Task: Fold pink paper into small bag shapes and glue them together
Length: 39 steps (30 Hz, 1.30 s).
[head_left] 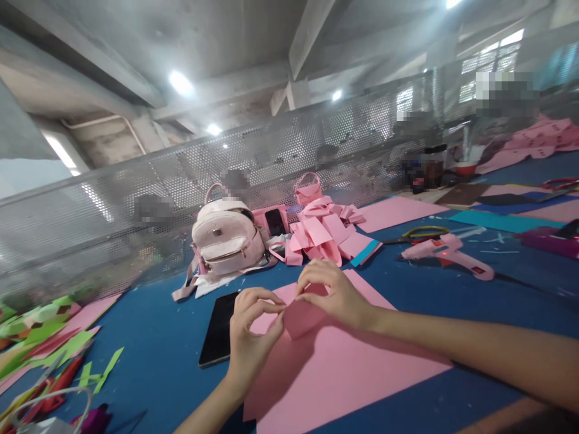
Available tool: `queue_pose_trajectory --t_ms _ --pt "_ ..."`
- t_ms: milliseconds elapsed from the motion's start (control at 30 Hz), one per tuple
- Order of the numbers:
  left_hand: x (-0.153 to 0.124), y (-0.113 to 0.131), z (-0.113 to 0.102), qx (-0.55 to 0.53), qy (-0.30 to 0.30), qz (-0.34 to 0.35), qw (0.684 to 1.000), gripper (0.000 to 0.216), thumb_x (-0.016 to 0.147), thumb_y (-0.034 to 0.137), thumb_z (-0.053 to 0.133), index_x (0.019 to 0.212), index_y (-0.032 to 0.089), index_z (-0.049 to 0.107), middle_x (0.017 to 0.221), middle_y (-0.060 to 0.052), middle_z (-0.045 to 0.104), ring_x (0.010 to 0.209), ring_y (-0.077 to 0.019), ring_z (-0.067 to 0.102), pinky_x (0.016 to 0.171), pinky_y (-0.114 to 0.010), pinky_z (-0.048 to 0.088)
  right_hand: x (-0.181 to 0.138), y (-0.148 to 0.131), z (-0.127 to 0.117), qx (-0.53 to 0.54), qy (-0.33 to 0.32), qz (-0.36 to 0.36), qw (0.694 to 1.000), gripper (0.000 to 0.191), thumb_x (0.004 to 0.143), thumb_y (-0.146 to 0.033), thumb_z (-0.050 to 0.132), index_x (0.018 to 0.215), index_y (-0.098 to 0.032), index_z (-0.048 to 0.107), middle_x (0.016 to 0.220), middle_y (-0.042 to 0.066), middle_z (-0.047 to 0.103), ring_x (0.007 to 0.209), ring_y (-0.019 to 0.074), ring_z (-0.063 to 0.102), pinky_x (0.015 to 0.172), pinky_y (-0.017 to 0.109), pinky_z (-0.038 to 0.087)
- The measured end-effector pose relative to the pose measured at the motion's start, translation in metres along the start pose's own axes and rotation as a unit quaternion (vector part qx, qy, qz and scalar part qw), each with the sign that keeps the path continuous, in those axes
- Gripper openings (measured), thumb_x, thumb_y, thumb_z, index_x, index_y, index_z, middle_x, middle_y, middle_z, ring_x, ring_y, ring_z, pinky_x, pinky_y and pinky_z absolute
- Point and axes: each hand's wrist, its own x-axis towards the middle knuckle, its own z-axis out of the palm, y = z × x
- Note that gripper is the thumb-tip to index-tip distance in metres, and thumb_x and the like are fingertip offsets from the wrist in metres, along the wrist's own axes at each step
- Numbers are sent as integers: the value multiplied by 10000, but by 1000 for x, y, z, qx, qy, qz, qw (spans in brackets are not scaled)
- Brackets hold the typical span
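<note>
Flat blue worktop (pixel 158 337) carries rectangular pink paper sheets (pixel 362 367)

A pale pink zippered backpack (pixel 226 238) stands at eleven o'clock from the sheets; a flat black rectangular device (pixel 218 331) lies at nine. A pink plastic glue gun (pixel 452 256) rests at two o'clock. The left hand (pixel 253 331) and right hand (pixel 332 292) each keep a thumb-and-finger grip pinching a small bent piece of pink paper (pixel 299 320), over the sheets toward eleven o'clock.

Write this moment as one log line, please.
left hand: pinching pink piece | right hand: pinching same piece | beneath: pink sheets | off right: glue gun
</note>
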Motion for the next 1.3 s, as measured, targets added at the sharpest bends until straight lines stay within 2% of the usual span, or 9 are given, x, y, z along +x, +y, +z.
queue_pose_trajectory --t_ms 500,800,967,1300 --pt "-2 -8 0 -52 16 -55 997 134 837 127 713 786 250 727 894 -12 704 883 -215 662 829 -370 494 -2 8 1 33 -13 -27 999 135 920 -144 623 812 -217 657 836 13 704 813 203 608 816 360 418" --pt "-3 -20 1 -79 36 -63 994 42 868 197 736 883 237 734 945 -32 719 940 -221 668 863 -365 505 -7 12 1 40 -16 -20 999 126 925 -162 637 814 -221 651 839 22 694 822 210 589 812 361 428" --pt "-4 -24 0 -78 33 -52 995 45 868 203 748 876 248 752 952 -34 717 942 -218 663 861 -366 497 -8 12 1 47 -11 -1 999 131 923 -191 642 795 -220 645 823 31 687 822 217 600 791 356 453" --pt "-5 -25 1 -60 31 -40 997 65 878 190 737 845 246 740 949 -25 714 924 -208 673 835 -353 512 -8 11 2 66 -12 26 997 128 870 -115 657 787 -213 650 822 20 673 824 207 605 782 337 464"
